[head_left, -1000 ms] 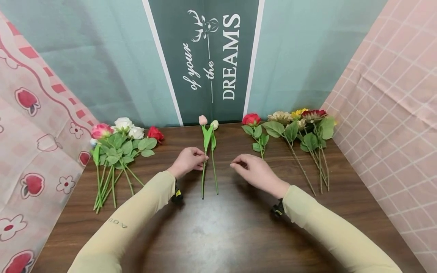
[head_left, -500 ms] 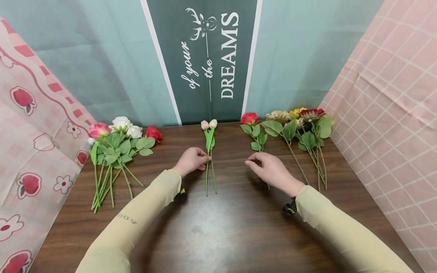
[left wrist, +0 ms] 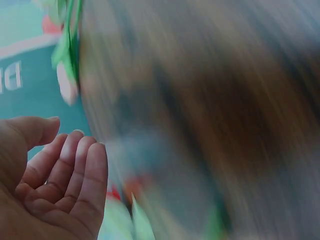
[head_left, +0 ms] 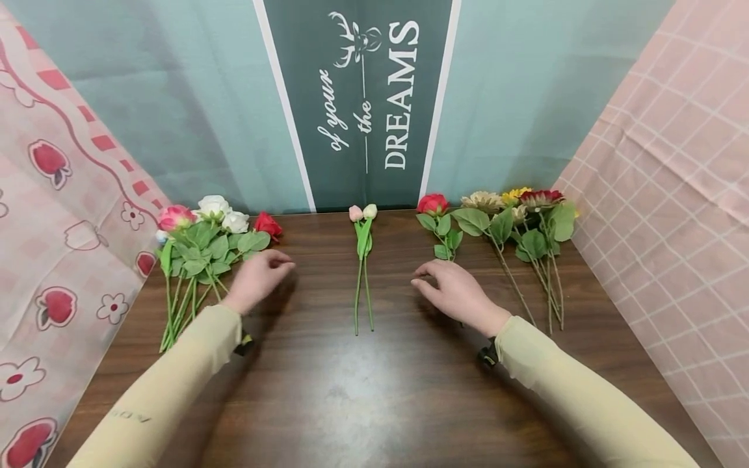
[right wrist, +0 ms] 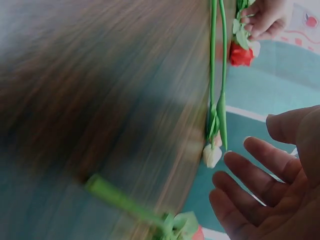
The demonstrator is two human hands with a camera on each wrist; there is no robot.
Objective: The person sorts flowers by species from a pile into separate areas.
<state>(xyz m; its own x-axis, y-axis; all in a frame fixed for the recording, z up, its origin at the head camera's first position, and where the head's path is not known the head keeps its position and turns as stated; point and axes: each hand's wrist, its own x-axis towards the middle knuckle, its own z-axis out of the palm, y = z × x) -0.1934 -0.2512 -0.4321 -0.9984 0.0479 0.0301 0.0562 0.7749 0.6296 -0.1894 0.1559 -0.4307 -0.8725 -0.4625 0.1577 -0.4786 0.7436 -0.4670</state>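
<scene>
Two tulips lie side by side at the middle of the table, a pink tulip (head_left: pixel 355 213) and a white tulip (head_left: pixel 370 211), with their leaves overlapping. My left hand (head_left: pixel 260 279) is in front of the left bunch, near the red rose (head_left: pixel 268 225); its palm faces up the left wrist view with nothing in it. My right hand (head_left: pixel 453 292) hovers over the stem of another red rose (head_left: pixel 433 204), covering part of it. In the right wrist view its fingers (right wrist: pixel 250 175) are loosely bent and hold nothing.
At left lies a bunch of white roses (head_left: pixel 213 207), a pink flower (head_left: pixel 175 218) and leafy stems. On the right are a cream flower (head_left: pixel 482 200), a yellow flower (head_left: pixel 516 194) and a dark red flower (head_left: pixel 541 197). Fabric curtains (head_left: pixel 515 84) stand behind the wooden table (head_left: pixel 351 403).
The pink tulip was shifted right against the white one, then my left hand let go and moved left to the left bunch. My right hand moved slightly right, then back a little.
</scene>
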